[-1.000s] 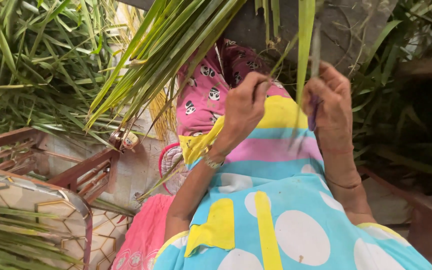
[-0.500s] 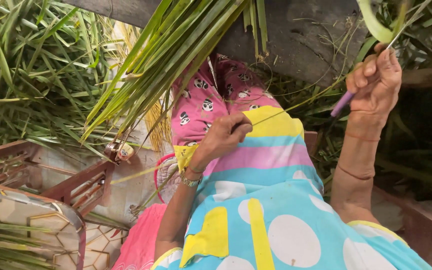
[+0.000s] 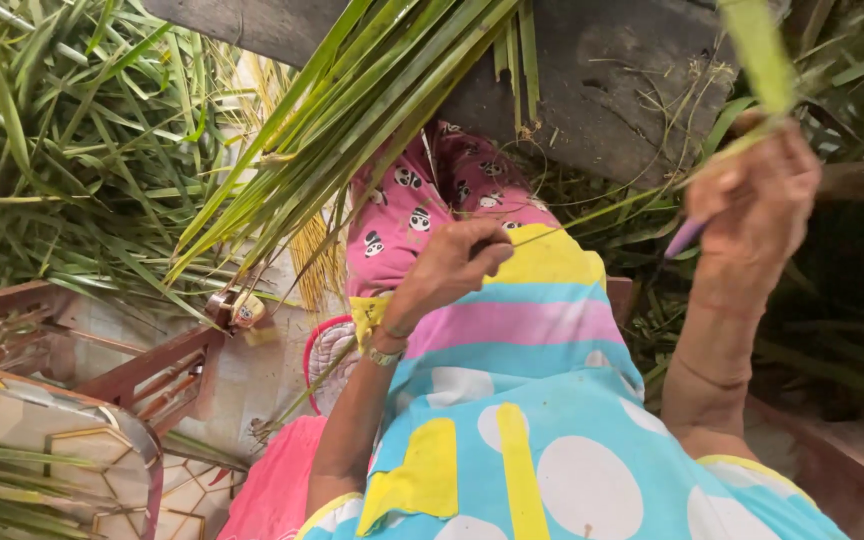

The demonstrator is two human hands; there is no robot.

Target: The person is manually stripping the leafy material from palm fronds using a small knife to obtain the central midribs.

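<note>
While the left hand pinches a thin rib on the lap, the right hand grips a leaf strip and purple-handled blade; frond bundle above lap mostly unstripped.

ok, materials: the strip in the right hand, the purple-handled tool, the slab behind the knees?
Green leaf strip: fresh palm-type leaf, matte and fibrous by the look. Purple handle under the right hand: probably plastic, smooth with an even colour; its blade is hidden. Dark slab: looks like weathered timber or stone, rough and dull; I cannot tell which.
</note>
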